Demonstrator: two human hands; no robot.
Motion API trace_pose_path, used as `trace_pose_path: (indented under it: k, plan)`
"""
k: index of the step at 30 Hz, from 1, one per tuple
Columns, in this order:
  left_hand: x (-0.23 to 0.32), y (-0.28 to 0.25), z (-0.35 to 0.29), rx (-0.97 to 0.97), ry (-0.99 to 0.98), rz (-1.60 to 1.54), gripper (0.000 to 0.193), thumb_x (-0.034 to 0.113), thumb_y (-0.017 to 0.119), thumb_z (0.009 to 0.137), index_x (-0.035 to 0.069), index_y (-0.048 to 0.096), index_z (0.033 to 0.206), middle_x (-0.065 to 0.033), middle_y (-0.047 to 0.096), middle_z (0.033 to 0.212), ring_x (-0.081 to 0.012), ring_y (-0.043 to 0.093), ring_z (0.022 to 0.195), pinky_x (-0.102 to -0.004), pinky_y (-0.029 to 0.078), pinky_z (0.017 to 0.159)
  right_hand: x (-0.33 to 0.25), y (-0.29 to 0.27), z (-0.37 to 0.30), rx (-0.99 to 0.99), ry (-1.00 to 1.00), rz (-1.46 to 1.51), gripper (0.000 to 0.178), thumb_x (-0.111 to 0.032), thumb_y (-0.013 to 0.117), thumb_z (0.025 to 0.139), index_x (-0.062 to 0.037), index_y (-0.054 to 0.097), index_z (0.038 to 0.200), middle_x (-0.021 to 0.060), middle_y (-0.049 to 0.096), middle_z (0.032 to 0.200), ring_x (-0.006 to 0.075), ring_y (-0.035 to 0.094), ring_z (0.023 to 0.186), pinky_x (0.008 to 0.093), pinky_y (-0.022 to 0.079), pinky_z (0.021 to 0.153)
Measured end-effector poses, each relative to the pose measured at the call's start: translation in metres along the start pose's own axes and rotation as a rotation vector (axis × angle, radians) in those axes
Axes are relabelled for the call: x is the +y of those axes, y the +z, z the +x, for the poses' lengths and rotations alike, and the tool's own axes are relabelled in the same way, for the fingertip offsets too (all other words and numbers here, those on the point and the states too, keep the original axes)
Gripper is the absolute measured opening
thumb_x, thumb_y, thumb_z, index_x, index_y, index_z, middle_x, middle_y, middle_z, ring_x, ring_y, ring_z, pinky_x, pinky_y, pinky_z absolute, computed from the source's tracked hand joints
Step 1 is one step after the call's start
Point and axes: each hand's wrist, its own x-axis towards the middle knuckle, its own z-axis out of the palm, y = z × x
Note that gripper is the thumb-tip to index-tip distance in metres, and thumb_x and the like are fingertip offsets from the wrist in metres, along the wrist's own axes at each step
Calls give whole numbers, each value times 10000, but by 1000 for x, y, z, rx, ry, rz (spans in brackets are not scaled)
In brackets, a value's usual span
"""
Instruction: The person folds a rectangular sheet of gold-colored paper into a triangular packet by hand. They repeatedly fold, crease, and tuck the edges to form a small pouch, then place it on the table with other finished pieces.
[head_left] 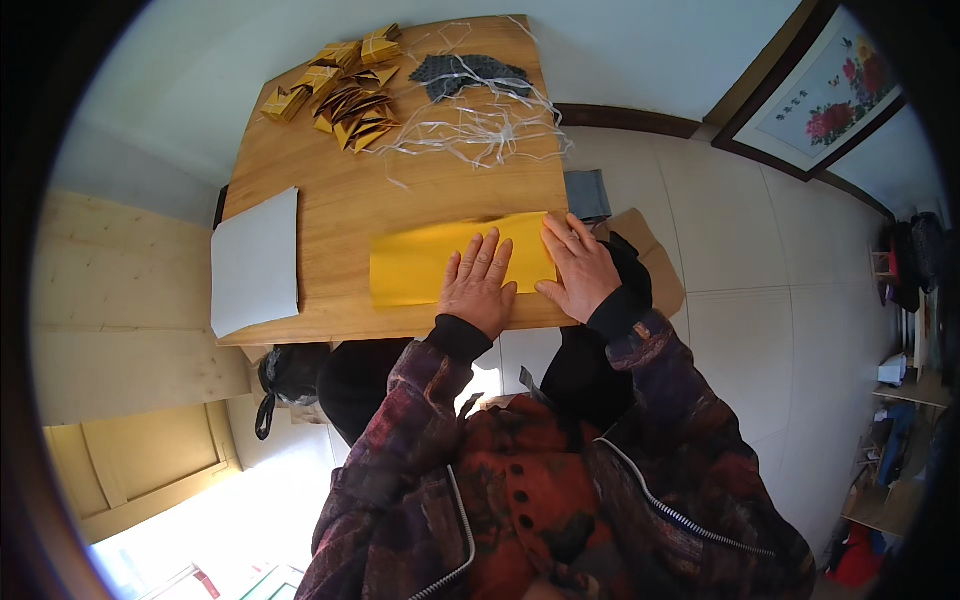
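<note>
A long strip of yellow paper [408, 266] lies along the near edge of the wooden table, seemingly folded lengthwise. My left hand [481, 285] rests flat across its middle, fingers stretched out and pointing away from me. At the paper's right end, my right hand [580, 268] presses down with its fingers extended, the thumb apart from them. Neither hand grips anything. To the left lies a stack of white sheets [256, 268], its edges slightly curved.
Several folded yellow paper bundles [345, 95] sit at the table's far left. Beside them, white plastic strings [490, 135] spread loosely near a dark grey textured cloth [470, 76]. A black plastic bag [294, 374] is below the near left edge. A framed flower picture [825, 95] stands at right.
</note>
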Motion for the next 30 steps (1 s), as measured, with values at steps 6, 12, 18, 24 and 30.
trace_pose_path:
  k: [6,12,18,24,30]
  plan:
    - [-1,2,0,41,20,4,596,299,523,910,135,379,1465,-74,295,1570,-254,267,1449,-474,189,1165,16,-8,0,-129,-67,74,761,-300,700,804,4,381,1425,86,279,1554,316,221,1440,404,390,1071]
    - [1,-3,1,-15,-2,47,626,347,541,911,144,359,1475,-72,272,1578,-245,238,1460,-472,180,1172,16,-15,4,-220,-59,35,776,-283,681,825,-2,328,1456,85,238,1570,312,203,1448,399,384,1079]
    - [-1,-25,9,-162,-67,-158,618,297,569,896,117,380,1457,-94,296,1563,-272,254,1450,-482,197,1163,13,-19,3,-242,-38,62,787,-274,675,823,11,314,1462,104,223,1576,337,199,1447,396,315,1136]
    - [39,-1,46,-25,9,-217,546,258,491,944,64,381,1441,-122,363,1520,-290,294,1428,-474,218,1156,16,-6,3,-175,-33,40,726,-248,640,813,-12,363,1440,127,306,1541,347,231,1436,410,401,1061]
    - [31,10,27,-5,-10,-33,615,346,496,953,107,319,1491,-74,272,1577,-247,232,1459,-474,149,1178,12,-16,2,-201,-25,30,742,-237,661,802,-10,363,1442,114,275,1561,324,212,1449,400,386,1077]
